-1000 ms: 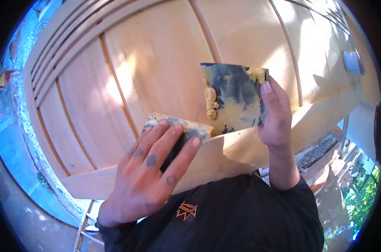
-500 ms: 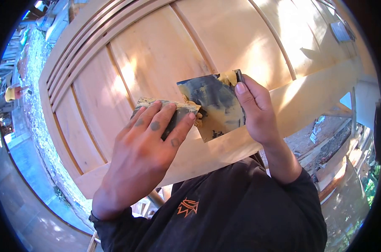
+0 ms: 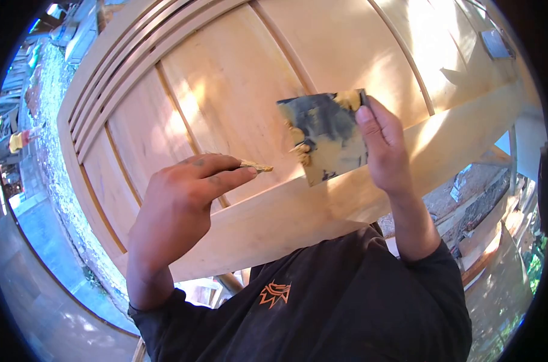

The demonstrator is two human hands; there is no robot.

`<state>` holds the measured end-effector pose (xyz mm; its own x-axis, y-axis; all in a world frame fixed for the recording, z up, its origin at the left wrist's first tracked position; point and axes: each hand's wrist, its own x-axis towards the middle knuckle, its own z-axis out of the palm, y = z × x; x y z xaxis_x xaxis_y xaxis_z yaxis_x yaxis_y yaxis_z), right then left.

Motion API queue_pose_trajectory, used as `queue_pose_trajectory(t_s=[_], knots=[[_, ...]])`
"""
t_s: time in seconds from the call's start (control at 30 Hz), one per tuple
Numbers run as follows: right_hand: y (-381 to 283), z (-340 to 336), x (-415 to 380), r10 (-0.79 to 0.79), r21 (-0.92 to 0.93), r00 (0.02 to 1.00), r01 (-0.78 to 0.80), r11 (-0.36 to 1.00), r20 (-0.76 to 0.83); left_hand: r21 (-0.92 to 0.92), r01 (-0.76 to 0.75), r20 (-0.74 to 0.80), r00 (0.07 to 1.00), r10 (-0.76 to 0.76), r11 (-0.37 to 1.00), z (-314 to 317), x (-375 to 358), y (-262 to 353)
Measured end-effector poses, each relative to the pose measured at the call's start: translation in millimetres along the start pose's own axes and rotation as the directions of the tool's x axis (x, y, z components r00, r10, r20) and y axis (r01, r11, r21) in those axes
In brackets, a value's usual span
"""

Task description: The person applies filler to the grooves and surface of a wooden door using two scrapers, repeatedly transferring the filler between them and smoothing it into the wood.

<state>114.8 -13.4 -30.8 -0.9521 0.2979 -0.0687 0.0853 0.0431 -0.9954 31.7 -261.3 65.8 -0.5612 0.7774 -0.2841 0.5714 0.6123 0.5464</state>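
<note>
My right hand [image 3: 384, 145] grips the right edge of a dark, flat putty board [image 3: 331, 136], thumb on its face. Yellowish putty [image 3: 302, 154] is smeared over that board and clumped along its left edge. My left hand [image 3: 186, 196] pinches a putty spreader [image 3: 259, 166], seen almost edge-on, with putty along its edge; the fingers hide most of it. The spreader is apart from the board. Both hands are over a pale wooden panel door [image 3: 232, 78] with grooves between its boards.
Curved slats [image 3: 144, 54] run along the door's far left end. A white object [image 3: 495, 44] lies on its upper right. Wood scraps [image 3: 467, 208] lie on the ground at right. A yellow-and-red item [image 3: 22, 141] stands at far left.
My left hand has moved down and left, taking the spreader off the putty board and turning it edge-on. The right hand has shifted the board slightly right and up.
</note>
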Motion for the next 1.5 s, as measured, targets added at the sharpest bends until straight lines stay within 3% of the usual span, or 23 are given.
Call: queue_pose_trajectory(t_s=[0.1, 0.13, 0.23, 0.27, 0.37, 0.57, 0.63, 0.73, 0.87, 0.97, 1.1, 1.13, 1.23, 1.4, 1.5], knots=[[14, -17, 0, 0.022, 0.018, 0.980, -0.019, 1.000, -0.198, -0.118, 0.009, 0.001, 1.000, -0.009, 0.993, 14, 0, -13], [18, -22, -2, 0.050, 0.021, 0.961, -0.046, 0.999, -0.272, -0.032, -0.046, -0.019, 0.999, 0.045, 0.998, 22, 0, -16], [32, -43, -7, 0.241, 0.312, 0.876, -0.111, 0.944, -0.417, 0.212, -0.193, -0.050, 0.977, 0.208, 0.958, 47, 9, -15], [35, -56, -9, 0.234, 0.479, 0.935, -0.083, 0.874, -0.266, 0.279, -0.228, -0.048, 0.967, 0.251, 0.933, 55, 12, -11], [41, -73, -15, 0.251, 0.455, 0.872, -0.037, 0.890, -0.420, 0.369, -0.293, -0.034, 0.944, 0.328, 0.882, 71, 22, -5], [49, -101, -25, 0.206, 0.461, 0.857, 0.040, 0.887, -0.472, 0.417, -0.367, -0.054, 0.903, 0.426, 0.831, 106, 44, -9], [55, -107, -27, 0.230, 0.460, 0.844, 0.023, 0.888, -0.485, 0.371, -0.357, 0.052, 0.930, 0.365, 0.857, 107, 40, -17], [59, -108, -31, 0.337, 0.526, 0.745, 0.022, 0.850, -0.576, 0.353, -0.313, 0.244, 0.941, 0.237, 0.882, 73, 33, -1], [63, -103, -36, 0.301, 0.486, 0.746, 0.034, 0.874, -0.594, 0.317, -0.115, 0.042, 0.993, 0.107, 0.941, 66, 58, 26], [73, -107, -41, 0.287, 0.526, 0.782, 0.060, 0.849, -0.553, 0.324, -0.025, 0.030, 0.999, 0.016, 0.946, 79, 78, 38], [75, -113, -40, 0.257, 0.514, 0.852, 0.017, 0.858, -0.456, 0.328, -0.091, 0.229, 0.973, 0.015, 0.940, 78, 62, 47], [75, -113, -40, 0.237, 0.521, 0.876, 0.020, 0.853, -0.421, 0.279, -0.037, 0.249, 0.968, -0.035, 0.960, 73, 61, 44], [75, -114, -38, 0.193, 0.501, 0.903, 0.028, 0.865, -0.384, 0.166, 0.077, 0.045, 0.995, -0.086, 0.983, 76, 66, 43], [74, -110, -36, 0.215, 0.485, 0.877, 0.023, 0.874, -0.430, 0.377, -0.024, -0.098, 0.993, 0.066, 0.926, 122, 62, 47], [76, -111, -36, 0.222, 0.478, 0.876, 0.011, 0.878, -0.428, 0.258, -0.040, 0.059, 0.998, 0.025, 0.965, 102, 50, 51]])
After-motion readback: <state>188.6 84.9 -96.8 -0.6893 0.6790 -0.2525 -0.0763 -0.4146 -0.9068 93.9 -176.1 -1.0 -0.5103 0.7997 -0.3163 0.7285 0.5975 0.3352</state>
